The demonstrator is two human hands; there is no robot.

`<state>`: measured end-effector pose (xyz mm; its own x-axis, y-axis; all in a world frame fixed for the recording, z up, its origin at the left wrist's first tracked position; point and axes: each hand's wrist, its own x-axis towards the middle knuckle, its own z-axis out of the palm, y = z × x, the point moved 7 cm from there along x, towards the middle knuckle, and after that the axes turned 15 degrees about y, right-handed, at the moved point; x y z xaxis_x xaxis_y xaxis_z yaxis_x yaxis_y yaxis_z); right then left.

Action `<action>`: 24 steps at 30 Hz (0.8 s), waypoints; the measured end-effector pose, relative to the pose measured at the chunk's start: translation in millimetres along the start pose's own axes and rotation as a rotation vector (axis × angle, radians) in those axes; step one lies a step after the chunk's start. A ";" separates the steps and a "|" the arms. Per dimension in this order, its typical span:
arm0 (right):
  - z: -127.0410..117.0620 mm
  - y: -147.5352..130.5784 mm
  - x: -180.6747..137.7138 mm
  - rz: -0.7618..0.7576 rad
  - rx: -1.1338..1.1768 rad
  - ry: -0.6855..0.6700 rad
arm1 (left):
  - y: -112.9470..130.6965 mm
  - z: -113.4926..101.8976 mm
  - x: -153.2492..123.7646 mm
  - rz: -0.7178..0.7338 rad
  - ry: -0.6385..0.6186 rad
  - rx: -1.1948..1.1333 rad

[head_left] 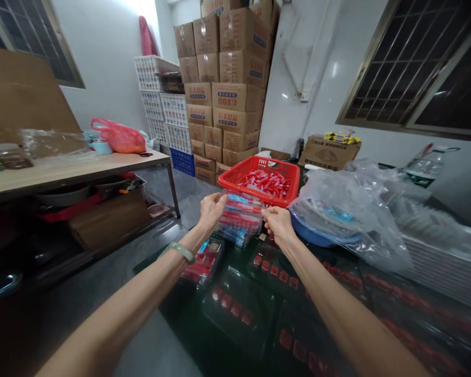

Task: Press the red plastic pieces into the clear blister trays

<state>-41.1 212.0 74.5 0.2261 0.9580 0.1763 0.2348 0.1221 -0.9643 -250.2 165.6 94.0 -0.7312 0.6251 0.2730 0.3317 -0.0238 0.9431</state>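
Note:
Both arms reach forward over a dark green table (188, 319). Between my hands is a stack of clear plastic packs (241, 222) with red and blue showing inside. My left hand (213, 212), below a pale green bangle (181, 252), grips the top pack at its left edge. On the right edge, the closed fingers of my right hand (277, 220) pinch the same pack. A further clear pack with red contents (204, 262) lies nearer, under my left forearm. Clear trays (231, 306) with rows of red pieces spread across the near table.
A red basket (230, 180) full of small red-wrapped pieces stands behind the stack. To its right, plastic bags (349, 204) cover a blue basin (312, 233). A wooden-topped table (129, 163) stands left; cartons (235, 97) and white crates (176, 123) are piled at the back.

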 end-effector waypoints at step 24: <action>-12.5 19.1 -49.6 -0.726 -0.447 0.350 | 2.9 47.7 0.2 -0.183 -0.300 0.106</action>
<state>-36.0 163.6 49.8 0.1365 0.5432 0.8284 0.7576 0.4816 -0.4406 -221.0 202.9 87.7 -0.5817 0.8132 0.0186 0.2829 0.1808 0.9419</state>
